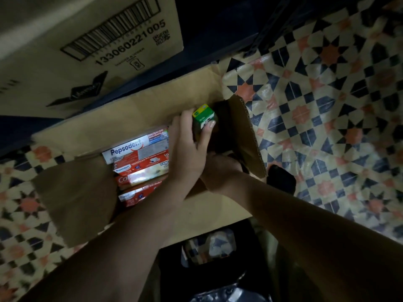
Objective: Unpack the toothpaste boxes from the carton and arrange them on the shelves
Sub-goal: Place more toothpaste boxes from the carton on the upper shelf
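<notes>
A green-and-yellow toothpaste box (203, 115) stands on end in the open carton (130, 110), the left hand (189, 147) closed around it. Beside it lie red-and-white Pepsodent boxes (135, 147). The right hand (220, 171) is underneath, its fingers hidden.

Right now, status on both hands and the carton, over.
Left hand shut on green box, end-up over the carton. Right hand low inside, grip unclear. Red and white toothpaste boxes still packed. No obstruction seen.
</notes>
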